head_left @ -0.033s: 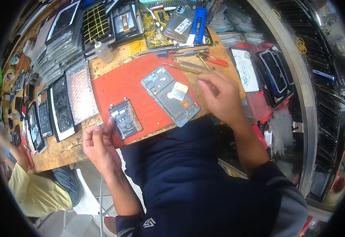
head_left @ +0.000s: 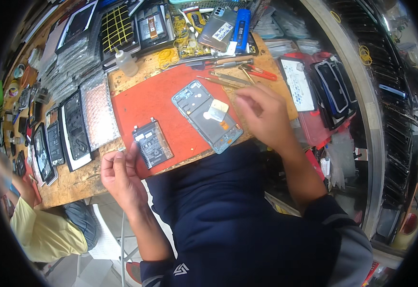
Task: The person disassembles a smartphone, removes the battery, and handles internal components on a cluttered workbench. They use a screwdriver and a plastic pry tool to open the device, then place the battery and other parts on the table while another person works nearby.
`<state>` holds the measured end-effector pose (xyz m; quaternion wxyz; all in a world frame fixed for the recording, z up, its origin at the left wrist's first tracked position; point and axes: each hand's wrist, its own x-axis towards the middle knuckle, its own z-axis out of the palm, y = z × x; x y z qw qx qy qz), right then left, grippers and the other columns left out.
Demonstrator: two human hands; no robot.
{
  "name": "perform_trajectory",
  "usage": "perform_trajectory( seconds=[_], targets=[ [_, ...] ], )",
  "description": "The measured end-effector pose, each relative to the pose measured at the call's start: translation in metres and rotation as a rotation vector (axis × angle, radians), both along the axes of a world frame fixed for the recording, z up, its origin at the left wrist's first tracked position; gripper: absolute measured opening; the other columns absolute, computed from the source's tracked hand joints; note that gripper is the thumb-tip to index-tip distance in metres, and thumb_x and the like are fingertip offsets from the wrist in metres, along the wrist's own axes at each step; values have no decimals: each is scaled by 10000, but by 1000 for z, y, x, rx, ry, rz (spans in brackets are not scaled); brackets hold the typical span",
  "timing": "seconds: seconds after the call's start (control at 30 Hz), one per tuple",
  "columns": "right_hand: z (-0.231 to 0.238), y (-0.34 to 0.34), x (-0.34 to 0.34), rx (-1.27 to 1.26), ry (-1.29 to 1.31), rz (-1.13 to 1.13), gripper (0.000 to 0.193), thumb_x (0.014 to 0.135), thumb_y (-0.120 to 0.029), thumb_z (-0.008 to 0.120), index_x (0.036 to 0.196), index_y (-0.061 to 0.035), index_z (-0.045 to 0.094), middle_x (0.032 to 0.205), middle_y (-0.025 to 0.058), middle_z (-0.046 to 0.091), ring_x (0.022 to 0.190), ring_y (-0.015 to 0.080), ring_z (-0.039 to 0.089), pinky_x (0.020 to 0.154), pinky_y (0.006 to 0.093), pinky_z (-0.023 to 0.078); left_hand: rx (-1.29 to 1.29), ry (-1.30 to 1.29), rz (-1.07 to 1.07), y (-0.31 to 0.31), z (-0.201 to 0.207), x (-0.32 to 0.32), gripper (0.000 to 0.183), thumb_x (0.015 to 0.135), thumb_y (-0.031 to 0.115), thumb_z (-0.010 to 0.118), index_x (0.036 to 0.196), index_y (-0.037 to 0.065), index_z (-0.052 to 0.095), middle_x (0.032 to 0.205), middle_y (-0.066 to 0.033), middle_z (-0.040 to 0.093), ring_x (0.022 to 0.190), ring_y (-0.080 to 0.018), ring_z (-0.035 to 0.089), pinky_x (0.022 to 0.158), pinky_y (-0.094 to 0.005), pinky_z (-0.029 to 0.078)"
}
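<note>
My left hand (head_left: 120,174) pinches a small whitish piece (head_left: 122,149) between thumb and forefinger, just left of a black phone battery (head_left: 152,143). The battery lies on the orange-red mat (head_left: 137,103). To its right rests an opened phone frame (head_left: 201,112) with a light blue rim, set at a slant. A pale, shiny square piece (head_left: 218,110) sits on that frame. My right hand (head_left: 264,115) hovers right of the frame, thumb and fingers curled together. Whatever may be between those fingertips is hidden.
Screwdrivers and tweezers (head_left: 223,81) and red-handled pliers (head_left: 262,73) lie beyond my right hand. A squeeze bottle (head_left: 125,63) stands behind the mat. Stacked plastic sleeves and phone parts (head_left: 75,126) line the left side. A person in a yellow shirt (head_left: 46,229) sits at the lower left.
My right hand has shifted slightly left, toward the phone frame. The left hand keeps its pinch nearly in place.
</note>
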<state>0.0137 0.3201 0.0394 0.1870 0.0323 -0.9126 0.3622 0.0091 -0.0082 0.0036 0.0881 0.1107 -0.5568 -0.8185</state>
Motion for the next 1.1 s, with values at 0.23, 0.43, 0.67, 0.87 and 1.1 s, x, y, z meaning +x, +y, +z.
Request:
perform_trajectory(
  seconds=[0.23,0.43,0.67,0.87,1.1],
  targets=[
    [3,-27,-23,23,-105,79,193,944,-118,788,1086,-3,726,933,121,696,828,285,696,742,397,560,40,12,-22,3,-7,5,50,1085,33,614,1062,-9,598,961,-69,665,1068,-290,754,1075,-416,604],
    [8,-72,-28,-552,-352,145,94,1022,-62,707,1054,21,677,828,71,728,698,115,679,639,287,551,9,46,-86,5,-2,6,65,1084,39,628,1062,-18,608,987,-98,691,1080,-283,753,1098,-462,588],
    [3,-114,-55,-377,-408,299,101,1009,-83,733,1045,12,723,851,39,754,723,69,680,668,247,552,-118,34,-89,15,-3,-3,66,1088,40,628,1068,-22,614,995,-91,692,1066,-258,750,1087,-418,587],
    [7,-117,-65,-231,-448,279,100,985,-83,747,1003,16,736,791,56,756,674,87,680,628,262,543,-71,-17,-107,11,0,-3,51,1079,33,643,1057,-7,620,948,-66,691,954,-152,711,1113,-428,561],
    [7,-116,-66,-254,-486,291,102,981,-74,753,993,24,730,787,57,758,666,73,674,615,245,530,-16,-3,-116,12,3,-4,40,1071,14,636,1042,5,610,925,-53,670,885,-130,693,1168,-552,531]
  ],
)
